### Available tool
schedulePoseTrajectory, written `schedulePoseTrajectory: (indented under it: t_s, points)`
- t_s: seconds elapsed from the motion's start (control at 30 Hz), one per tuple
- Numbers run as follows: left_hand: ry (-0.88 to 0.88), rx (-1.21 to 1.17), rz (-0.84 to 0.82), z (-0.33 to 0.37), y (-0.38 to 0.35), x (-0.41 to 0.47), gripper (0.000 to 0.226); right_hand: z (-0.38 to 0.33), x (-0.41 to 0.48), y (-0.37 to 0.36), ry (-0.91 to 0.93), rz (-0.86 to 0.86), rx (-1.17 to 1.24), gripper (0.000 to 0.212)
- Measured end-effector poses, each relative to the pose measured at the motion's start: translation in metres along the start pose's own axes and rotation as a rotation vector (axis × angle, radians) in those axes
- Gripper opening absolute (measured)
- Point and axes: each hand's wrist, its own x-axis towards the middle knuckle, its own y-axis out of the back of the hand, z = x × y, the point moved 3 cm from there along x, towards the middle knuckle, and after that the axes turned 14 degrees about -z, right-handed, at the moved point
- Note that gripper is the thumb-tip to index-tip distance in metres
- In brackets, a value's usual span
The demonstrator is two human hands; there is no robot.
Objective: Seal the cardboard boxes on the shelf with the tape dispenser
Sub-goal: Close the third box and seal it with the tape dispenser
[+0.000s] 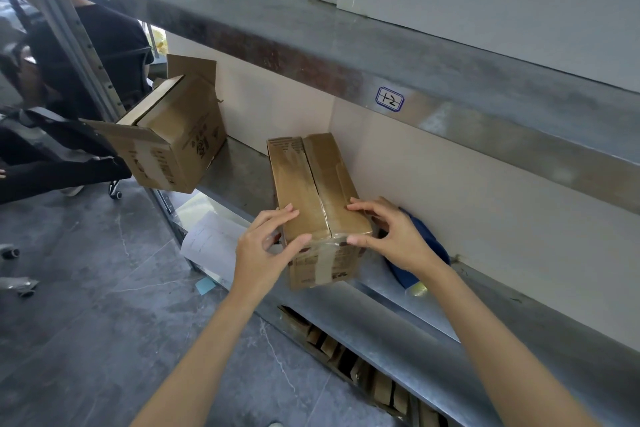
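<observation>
Squarely in the middle of the frame, a closed box [311, 184] lies lengthwise on the metal shelf [239, 170], its near end at the shelf's front lip. Clear tape runs along the centre seam of its top and folds down over the near face.

The left hand [268, 248] is clamped on the near left corner, thumb on the front top edge and fingers bent over the top. The right hand [391, 236] grips the near right corner the same way: thumb at the front edge, forefinger on the top, the other fingers curled down the right side.

Just behind the right wrist, at centre right, a blue object [427, 246] rests on the shelf (mostly hidden, so I cannot tell for certain that it is the tape dispenser).

At upper left, a second box [173, 139] with its flaps standing open sits tilted at the shelf's left end, part of it hanging past the edge.

A white sheet of paper [211, 239] hangs off the shelf's front left of the hands, with a small blue note [205, 285] below it. On the beam above, right of centre, a sticker [390, 99] is marked 12. A person in black [104, 45] sits at far upper left.
</observation>
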Motion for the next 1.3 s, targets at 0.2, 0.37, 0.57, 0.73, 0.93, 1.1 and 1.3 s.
schedulePoseTrajectory:
  t_s: [0.2,0.37,0.57,0.73,0.93,1.1,1.3]
  points:
    - [-0.061,0.143,-0.064,-0.005,0.005,0.002,0.059,0.0,0.002,0.002,0.037,0.031,-0.083,0.056]
    - [-0.077,0.172,-0.046,-0.006,0.002,0.0,0.064,-0.001,0.003,0.0,0.015,0.025,-0.128,0.066]
    - [-0.084,0.217,0.025,-0.002,-0.007,0.002,0.061,-0.005,0.005,-0.01,0.031,0.146,-0.155,0.071]
    - [-0.065,0.242,0.053,0.0,-0.01,0.002,0.067,-0.012,0.007,-0.012,0.006,0.167,-0.178,0.076]
    - [0.006,0.186,0.093,-0.001,-0.015,0.003,0.064,-0.016,0.008,-0.015,-0.03,0.214,-0.166,0.075]
    - [0.021,0.084,0.021,-0.002,-0.012,0.003,0.055,-0.02,0.014,-0.019,-0.057,0.272,-0.252,0.06]
    - [0.044,-0.051,-0.222,-0.009,0.009,-0.002,0.055,-0.016,0.01,-0.012,-0.076,0.116,-0.098,0.073]
